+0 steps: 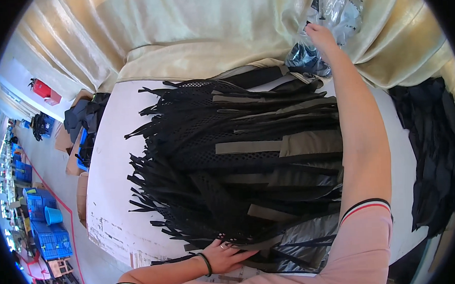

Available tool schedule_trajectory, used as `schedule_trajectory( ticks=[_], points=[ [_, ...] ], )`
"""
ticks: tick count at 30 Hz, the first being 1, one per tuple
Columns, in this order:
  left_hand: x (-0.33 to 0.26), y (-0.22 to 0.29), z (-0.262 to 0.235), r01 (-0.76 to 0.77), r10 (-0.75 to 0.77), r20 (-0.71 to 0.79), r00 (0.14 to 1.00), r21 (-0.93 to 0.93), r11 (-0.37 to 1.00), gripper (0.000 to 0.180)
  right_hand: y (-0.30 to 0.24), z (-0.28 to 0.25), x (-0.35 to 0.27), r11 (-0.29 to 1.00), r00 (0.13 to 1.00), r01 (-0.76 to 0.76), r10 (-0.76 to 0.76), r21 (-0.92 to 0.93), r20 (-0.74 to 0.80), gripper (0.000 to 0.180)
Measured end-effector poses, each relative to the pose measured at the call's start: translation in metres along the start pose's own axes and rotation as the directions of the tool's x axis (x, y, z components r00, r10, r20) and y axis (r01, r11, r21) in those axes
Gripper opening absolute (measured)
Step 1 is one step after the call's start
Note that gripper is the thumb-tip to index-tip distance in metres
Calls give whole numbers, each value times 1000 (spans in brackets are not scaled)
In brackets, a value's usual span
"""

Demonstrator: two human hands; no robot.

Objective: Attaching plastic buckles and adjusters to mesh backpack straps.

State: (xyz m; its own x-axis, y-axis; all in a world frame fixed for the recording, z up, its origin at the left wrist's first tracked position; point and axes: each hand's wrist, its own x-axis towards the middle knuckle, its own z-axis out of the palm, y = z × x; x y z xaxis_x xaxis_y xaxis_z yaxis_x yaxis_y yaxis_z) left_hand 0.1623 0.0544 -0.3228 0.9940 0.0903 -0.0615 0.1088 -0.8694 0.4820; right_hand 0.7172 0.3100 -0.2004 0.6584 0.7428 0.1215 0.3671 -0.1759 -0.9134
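Your right hand point(321, 37) pinches the bag point(345, 13) beyond the black strips point(239, 177) on the bench point(112, 199); your left hand point(227, 256), loosely spread, lies on their near edge. Press lightly there so they don't slide.

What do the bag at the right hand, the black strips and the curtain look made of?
Bag at the right hand: probably thin clear plastic; it is see-through, crinkled and throws glints.
Black strips: fabric, apparently synthetic; some show open mesh holes, others look smooth and matte.
Curtain: satin-like cloth, judging by its soft folds and sheen; exact fibre can't be told.
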Motion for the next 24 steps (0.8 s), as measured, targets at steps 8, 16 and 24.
schedule_trajectory(
  ticks=[8,16,24],
  points=[
    [7,4,-9,3,-1,-33,999,78,997,70,-147,-36,-76,830,886,440,-463,343,-17,44],
    [-2,-3,-6,-41,43,-200,979,14,999,67,-380,44,-290,800,757,513,-592,310,277,40],
    [-83,-11,-61,-730,-514,-568,643,-657,-186,76,-387,196,-378,773,494,218,-613,595,616,43]
  ],
)
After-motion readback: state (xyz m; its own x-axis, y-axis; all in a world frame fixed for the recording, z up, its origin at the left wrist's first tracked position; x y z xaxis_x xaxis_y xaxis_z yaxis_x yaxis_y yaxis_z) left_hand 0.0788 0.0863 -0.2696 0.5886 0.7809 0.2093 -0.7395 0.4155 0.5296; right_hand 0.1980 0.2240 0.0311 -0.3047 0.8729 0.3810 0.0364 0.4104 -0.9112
